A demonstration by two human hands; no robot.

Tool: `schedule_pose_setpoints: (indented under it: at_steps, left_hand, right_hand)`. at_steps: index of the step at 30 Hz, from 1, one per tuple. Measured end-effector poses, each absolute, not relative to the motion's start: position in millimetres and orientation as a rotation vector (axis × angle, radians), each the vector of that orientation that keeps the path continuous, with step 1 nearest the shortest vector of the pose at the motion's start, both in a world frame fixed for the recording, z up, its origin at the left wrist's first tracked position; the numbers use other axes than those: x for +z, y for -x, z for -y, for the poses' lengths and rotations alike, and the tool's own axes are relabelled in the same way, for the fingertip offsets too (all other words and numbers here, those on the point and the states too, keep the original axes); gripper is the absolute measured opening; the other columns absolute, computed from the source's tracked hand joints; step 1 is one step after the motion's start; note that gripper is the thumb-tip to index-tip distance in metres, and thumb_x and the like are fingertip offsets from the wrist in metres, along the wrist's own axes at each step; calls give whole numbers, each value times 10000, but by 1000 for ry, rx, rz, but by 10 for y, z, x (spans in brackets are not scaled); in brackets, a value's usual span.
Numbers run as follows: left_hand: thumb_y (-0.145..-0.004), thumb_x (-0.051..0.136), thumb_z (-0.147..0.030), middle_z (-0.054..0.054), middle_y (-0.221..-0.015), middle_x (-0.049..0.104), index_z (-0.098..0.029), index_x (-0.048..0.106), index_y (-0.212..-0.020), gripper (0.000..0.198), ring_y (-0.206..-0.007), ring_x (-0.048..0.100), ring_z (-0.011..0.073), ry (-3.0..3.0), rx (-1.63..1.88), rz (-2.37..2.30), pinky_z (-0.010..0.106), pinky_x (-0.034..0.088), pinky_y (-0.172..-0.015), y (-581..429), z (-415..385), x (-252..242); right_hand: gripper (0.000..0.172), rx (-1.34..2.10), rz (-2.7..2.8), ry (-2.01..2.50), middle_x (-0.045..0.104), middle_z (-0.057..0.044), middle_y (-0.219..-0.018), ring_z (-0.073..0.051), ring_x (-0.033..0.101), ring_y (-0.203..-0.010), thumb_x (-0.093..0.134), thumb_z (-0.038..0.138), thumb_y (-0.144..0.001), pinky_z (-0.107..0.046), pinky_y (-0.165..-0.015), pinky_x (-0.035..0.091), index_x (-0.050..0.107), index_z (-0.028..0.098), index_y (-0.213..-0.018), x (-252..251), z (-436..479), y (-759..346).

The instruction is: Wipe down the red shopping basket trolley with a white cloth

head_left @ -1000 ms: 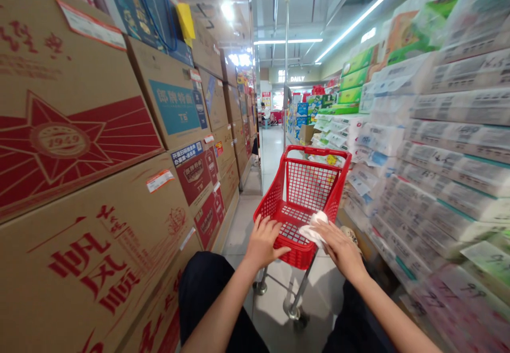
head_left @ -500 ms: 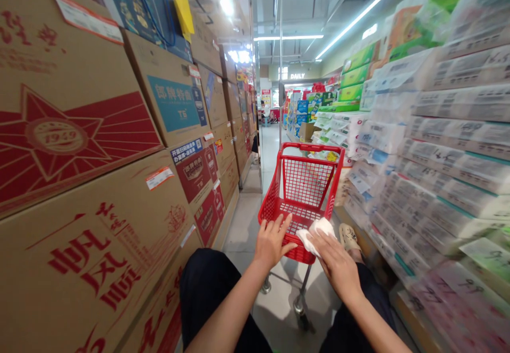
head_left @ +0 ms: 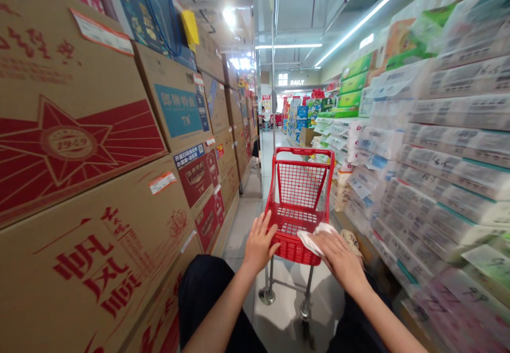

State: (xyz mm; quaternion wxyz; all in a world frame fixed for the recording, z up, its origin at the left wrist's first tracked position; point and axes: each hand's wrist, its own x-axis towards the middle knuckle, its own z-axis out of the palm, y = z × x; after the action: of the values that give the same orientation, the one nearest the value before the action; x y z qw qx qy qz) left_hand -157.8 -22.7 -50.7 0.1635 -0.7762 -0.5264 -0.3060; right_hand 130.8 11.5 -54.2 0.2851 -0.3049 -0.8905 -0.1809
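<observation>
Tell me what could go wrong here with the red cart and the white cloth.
1. The red cart stands on wheels. With the left hand and right hand pressing its near rim, it may roll away.
2. The white cloth lies loosely under the right hand at the rim and could slip off.
3. The cart stands close to the stacked tissue packs and could bump them.

One red cart (head_left: pixel 300 183), one white cloth (head_left: pixel 309 240)
</observation>
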Motion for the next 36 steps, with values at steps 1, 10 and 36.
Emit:
schedule_pose_setpoints:
  at_steps: [1,10,36]
  left_hand:
    - [-886,656,-290,107,-1653,220,-220,521,-1373,509,-1518,223,325,2223,-865,1509,599,286,-1195,1611,226,-511]
    - [-821,606,-283,93,-1670,152,-216,184,-1595,884,-1540,122,332,2322,-1079,1607,567,336,-1182,1308,234,-557]
    - [-779,536,-207,104,-1658,194,-139,85,-1604,942,-1528,198,297,2440,-1050,1405,549,262,-1228,1253,311,-607]
  right_hand:
    - [555,-482,2375,819,639,-57,-1342,-239,550,-1281,487,218,-963,-485,-1154,371,412,275,-1510,-526,-135,-1367]
    - [494,-488,2385,855,689,-91,-1147,-247,615,-1001,426,126,-945,-410,-928,492,510,220,-1422,-444,-161,-662]
    - [429,-429,2318,759,688,-93,-1244,-255,626,-1091,426,238,-1017,-438,-964,460,524,241,-1434,-533,-120,-520]
